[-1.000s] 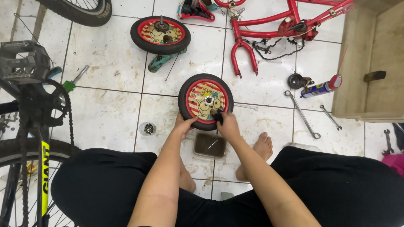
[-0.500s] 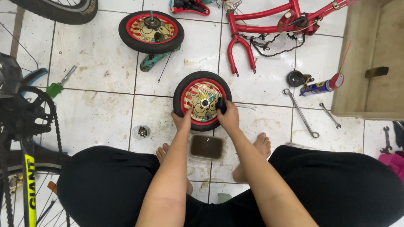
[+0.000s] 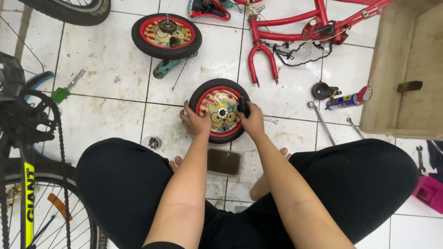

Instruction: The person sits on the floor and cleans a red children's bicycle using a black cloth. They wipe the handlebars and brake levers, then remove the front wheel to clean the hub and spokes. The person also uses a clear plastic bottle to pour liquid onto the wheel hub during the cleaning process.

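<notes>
Small wheel (image 3: 220, 110) gripped by both hands; left (image 3: 196, 121) clasps rim, right (image 3: 251, 121) pinches an indistinct dark object (image 3: 243, 107).

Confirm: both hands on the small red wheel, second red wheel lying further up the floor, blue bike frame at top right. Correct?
Not quite. The bike frame at top right is red, not blue, as the head view shows. The rest holds: the left hand and the right hand are both on the small red wheel, and a second red wheel lies further up the floor.
</notes>
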